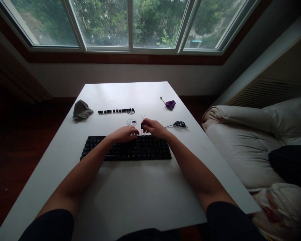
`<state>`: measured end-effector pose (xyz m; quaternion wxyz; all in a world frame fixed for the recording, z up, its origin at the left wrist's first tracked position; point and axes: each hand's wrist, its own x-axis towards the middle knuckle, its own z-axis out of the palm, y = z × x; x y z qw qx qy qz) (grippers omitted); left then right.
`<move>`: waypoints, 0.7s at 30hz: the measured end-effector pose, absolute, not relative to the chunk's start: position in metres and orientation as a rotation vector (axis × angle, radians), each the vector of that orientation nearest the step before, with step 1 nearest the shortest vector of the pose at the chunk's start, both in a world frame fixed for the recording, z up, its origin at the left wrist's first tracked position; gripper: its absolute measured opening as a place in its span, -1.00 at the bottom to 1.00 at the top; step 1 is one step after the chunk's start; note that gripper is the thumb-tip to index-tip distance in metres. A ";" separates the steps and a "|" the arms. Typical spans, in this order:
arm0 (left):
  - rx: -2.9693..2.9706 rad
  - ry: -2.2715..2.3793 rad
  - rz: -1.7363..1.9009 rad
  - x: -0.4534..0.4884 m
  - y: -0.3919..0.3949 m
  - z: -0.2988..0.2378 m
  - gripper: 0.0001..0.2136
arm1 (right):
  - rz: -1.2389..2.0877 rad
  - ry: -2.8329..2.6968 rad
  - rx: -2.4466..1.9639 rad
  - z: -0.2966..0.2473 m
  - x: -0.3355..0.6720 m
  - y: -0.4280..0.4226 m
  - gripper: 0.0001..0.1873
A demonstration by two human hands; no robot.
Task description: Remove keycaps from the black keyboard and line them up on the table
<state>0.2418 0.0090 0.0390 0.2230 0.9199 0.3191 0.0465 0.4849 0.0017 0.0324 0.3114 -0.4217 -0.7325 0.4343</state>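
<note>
A black keyboard (137, 152) lies across the white table in front of me. My right hand (152, 128) is closed on a keycap puller (141, 126) with a small black handle. Thin wires stick out above and below that handle, and the lower ones reach down to the keyboard's back row. What the wire ends touch is too small to tell. My left hand (125, 134) lies over the back edge of the keyboard, fingers stretched toward the puller, with nothing visible in them. Behind the hands runs a row of several loose black keycaps (116, 110).
A clear round dish (131, 122) stands just behind my hands; another (130, 112) is by the keycaps' right end. A grey cloth (82, 110) sits left. At right are a purple cloth (170, 104), a small brush (162, 99) and a coiled black cable (180, 124).
</note>
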 end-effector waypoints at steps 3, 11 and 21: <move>2.529 0.878 0.121 0.241 0.006 0.039 -0.73 | 1.141 -1.951 -1.161 0.030 0.484 0.001 -0.92; 2.516 0.902 0.165 0.239 0.005 0.034 -0.74 | 1.068 -2.164 -1.111 0.046 0.482 -0.007 -0.89; 2.522 0.917 0.167 0.235 0.006 0.034 -0.71 | 0.768 -2.170 -1.118 0.032 0.486 -0.031 -0.84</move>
